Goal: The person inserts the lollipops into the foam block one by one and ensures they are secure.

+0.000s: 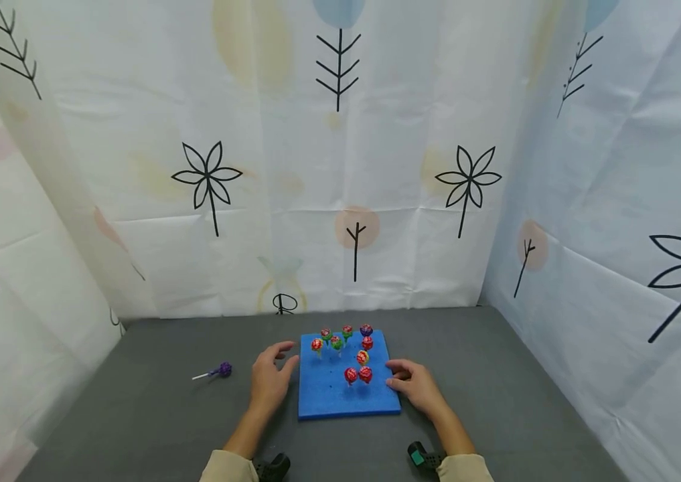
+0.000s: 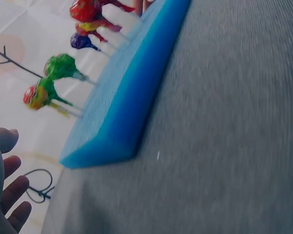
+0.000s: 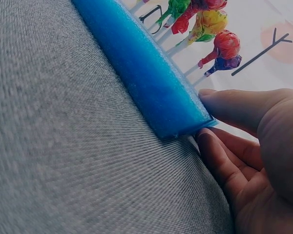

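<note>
A blue foam board (image 1: 323, 396) lies on the table with several wrapped lollipops standing upright in it by their sticks. Red ones (image 1: 365, 374) are toward the front right, green ones (image 1: 336, 343) at the back left, and a purple one (image 1: 366, 330) at the back right. My right hand (image 1: 418, 387) pinches the board's right edge; in the right wrist view its thumb (image 3: 234, 108) is at the top edge and fingers are at the lower corner. My left hand (image 1: 270, 380) is beside the left edge, fingers spread and apart from the board in the left wrist view.
A loose purple lollipop (image 1: 225, 369) lies on the grey table (image 1: 153, 415) to the left, its white stick pointing left. White patterned cloth (image 1: 292, 248) hangs behind the table and on both sides.
</note>
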Demonstrator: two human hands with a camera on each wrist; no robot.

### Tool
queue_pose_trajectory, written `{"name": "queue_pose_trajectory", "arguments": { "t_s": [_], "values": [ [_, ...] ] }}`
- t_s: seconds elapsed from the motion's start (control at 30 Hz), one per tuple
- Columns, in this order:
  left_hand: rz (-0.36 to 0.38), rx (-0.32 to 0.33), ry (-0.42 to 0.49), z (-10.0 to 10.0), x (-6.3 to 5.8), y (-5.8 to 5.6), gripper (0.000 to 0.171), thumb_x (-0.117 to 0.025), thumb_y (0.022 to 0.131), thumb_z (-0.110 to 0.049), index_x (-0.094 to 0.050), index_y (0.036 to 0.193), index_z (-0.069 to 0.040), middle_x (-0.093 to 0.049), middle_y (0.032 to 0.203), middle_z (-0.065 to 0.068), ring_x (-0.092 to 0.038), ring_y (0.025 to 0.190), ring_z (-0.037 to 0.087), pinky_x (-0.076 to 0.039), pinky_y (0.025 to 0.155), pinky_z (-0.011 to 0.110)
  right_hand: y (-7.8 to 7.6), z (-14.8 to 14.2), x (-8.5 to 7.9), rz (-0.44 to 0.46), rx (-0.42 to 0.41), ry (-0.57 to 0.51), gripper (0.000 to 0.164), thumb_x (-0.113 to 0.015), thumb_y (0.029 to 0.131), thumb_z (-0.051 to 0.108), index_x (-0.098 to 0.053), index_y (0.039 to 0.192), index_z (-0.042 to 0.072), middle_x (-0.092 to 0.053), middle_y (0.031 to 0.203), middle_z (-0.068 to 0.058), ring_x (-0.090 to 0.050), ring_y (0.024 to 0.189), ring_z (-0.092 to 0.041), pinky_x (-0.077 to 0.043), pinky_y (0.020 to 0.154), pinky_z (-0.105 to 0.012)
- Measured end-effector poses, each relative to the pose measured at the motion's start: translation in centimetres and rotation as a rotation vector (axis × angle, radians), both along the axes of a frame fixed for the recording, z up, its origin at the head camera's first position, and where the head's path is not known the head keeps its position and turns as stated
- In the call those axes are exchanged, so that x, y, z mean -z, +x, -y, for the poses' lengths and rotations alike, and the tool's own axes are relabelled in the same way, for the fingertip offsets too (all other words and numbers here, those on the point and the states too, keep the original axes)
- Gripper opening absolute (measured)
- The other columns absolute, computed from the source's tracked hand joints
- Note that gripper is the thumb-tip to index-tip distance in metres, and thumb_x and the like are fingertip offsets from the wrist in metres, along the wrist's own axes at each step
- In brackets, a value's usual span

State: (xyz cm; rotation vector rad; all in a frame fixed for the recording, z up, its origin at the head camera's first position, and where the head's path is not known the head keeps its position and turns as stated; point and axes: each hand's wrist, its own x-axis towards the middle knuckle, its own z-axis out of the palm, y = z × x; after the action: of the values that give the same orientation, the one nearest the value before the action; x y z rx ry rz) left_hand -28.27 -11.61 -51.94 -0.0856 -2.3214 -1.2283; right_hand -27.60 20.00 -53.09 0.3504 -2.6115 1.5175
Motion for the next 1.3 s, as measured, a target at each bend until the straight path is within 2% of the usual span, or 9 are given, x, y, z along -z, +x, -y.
{"name": "queue_pose_trajectory", "arguments": {
  "t_s": [0.17, 0.5, 0.7, 0.83, 1.0, 1.13, 1.3],
  "values": [
    [-0.019, 0.001, -0.058, 1.1, 0.1, 0.1, 0.027, -0.076, 0.085, -0.011, -0.070, 0.111, -0.009, -0.067, 0.109, 0.008, -0.060, 0.100, 0.027, -0.047, 0.083, 0.048, 0.0, -0.2, 0.0, 0.005, 0.009, 0.007, 0.031, -0.074, 0.086, 0.010, -0.067, 0.115, 0.002, -0.067, 0.101, -0.005, -0.060, 0.088, -0.018, -0.051, 0.078, -0.033],
    [-0.059, 0.105, -0.238, 3.5, 1.1, 0.5, 0.032, -0.078, 0.082, -0.012, -0.070, 0.112, -0.005, -0.064, 0.120, 0.012, -0.056, 0.113, 0.034, -0.041, 0.094, 0.054, 0.1, -0.3, 0.0, 0.022, 0.018, 0.032, 0.031, -0.073, 0.087, 0.011, -0.067, 0.117, 0.003, -0.066, 0.101, -0.004, -0.060, 0.088, -0.018, -0.051, 0.080, -0.037],
    [-0.095, 0.090, -0.408, 4.7, 0.9, 0.6, 0.031, -0.081, 0.080, -0.016, -0.071, 0.109, -0.010, -0.065, 0.119, 0.009, -0.058, 0.110, 0.033, -0.043, 0.090, 0.055, 0.2, -0.2, -0.1, 0.020, 0.017, 0.022, 0.032, -0.073, 0.087, 0.010, -0.067, 0.117, 0.003, -0.066, 0.100, -0.004, -0.060, 0.088, -0.018, -0.050, 0.080, -0.036],
    [-0.143, 0.114, -0.541, 5.7, 0.6, 0.6, 0.033, -0.083, 0.077, -0.019, -0.072, 0.107, -0.013, -0.065, 0.118, 0.009, -0.058, 0.109, 0.033, -0.043, 0.089, 0.055, 0.2, -0.1, -0.2, 0.023, 0.020, 0.016, 0.032, -0.073, 0.087, 0.010, -0.067, 0.117, 0.004, -0.066, 0.101, -0.003, -0.060, 0.088, -0.017, -0.050, 0.080, -0.035],
    [-0.193, 0.128, -0.618, 6.7, 0.4, 0.3, 0.034, -0.084, 0.075, -0.019, -0.072, 0.106, -0.013, -0.065, 0.117, 0.010, -0.058, 0.108, 0.033, -0.043, 0.089, 0.055, 0.2, -0.1, -0.2, 0.023, 0.023, 0.011, 0.032, -0.073, 0.086, 0.009, -0.067, 0.117, 0.004, -0.066, 0.101, -0.003, -0.059, 0.088, -0.018, -0.050, 0.080, -0.035],
    [-0.179, 0.122, -0.656, 7.2, 0.1, 0.3, 0.036, -0.084, 0.075, -0.021, -0.071, 0.107, -0.013, -0.065, 0.118, 0.010, -0.057, 0.110, 0.034, -0.042, 0.090, 0.055, 0.2, 0.0, -0.2, 0.013, 0.020, 0.017, 0.031, -0.073, 0.087, 0.010, -0.067, 0.117, 0.004, -0.066, 0.100, -0.003, -0.059, 0.088, -0.017, -0.050, 0.079, -0.036],
    [-0.103, 0.116, -0.714, 7.7, -0.2, 0.4, 0.038, -0.083, 0.076, -0.026, -0.071, 0.110, -0.014, -0.062, 0.123, 0.012, -0.054, 0.114, 0.035, -0.039, 0.094, 0.057, 0.3, 0.1, -0.2, 0.003, 0.023, 0.024, 0.030, -0.073, 0.087, 0.010, -0.067, 0.116, 0.003, -0.066, 0.100, -0.004, -0.060, 0.086, -0.017, -0.051, 0.078, -0.036]
  ]
}}
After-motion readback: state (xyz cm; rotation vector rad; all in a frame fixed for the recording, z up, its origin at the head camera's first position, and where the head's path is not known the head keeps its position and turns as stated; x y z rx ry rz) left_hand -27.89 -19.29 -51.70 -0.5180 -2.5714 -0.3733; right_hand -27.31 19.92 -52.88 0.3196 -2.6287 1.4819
